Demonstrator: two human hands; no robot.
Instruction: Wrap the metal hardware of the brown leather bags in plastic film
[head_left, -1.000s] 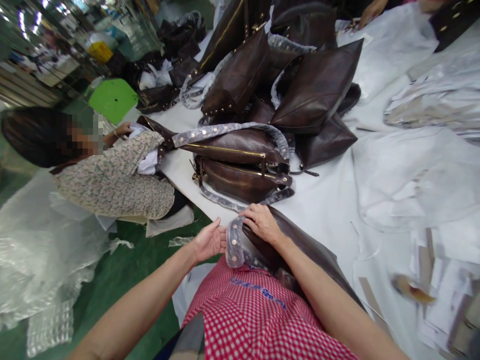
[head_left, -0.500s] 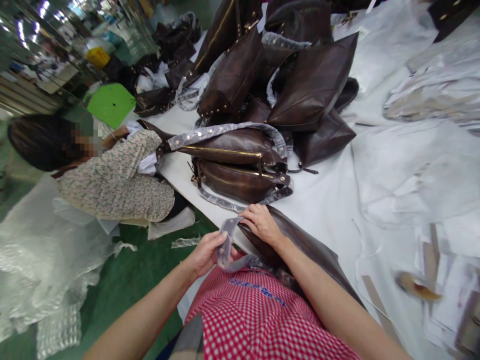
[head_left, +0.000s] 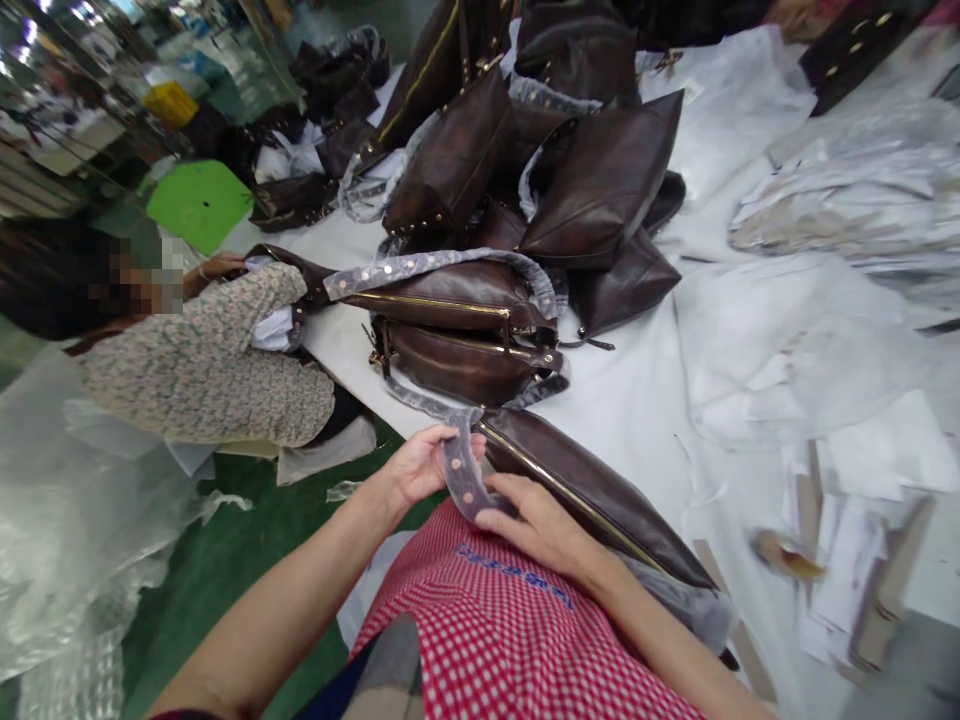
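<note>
A dark brown leather bag [head_left: 592, 490] with a gold zip lies at the near edge of the white table [head_left: 645, 400], right in front of me. Its studded strap [head_left: 459, 470] is wrapped in clear foam film. My left hand [head_left: 420, 465] pinches the upper part of that strap between thumb and fingers. My right hand [head_left: 536, 525] grips the lower part of the strap beside the bag, fingers curled over it.
Two more brown bags [head_left: 457, 330] with wrapped straps lie stacked just beyond, and a heap of bags [head_left: 570, 170] fills the back. A person in a floral top [head_left: 202, 360] bends at the table's left edge. Loose white paper [head_left: 810, 340] and card strips [head_left: 825, 560] cover the right side.
The bag has slid nearer and turned so its zip shows. My right hand came off the bag's top down to the strap's lower end. My left hand lifted the strap higher.
</note>
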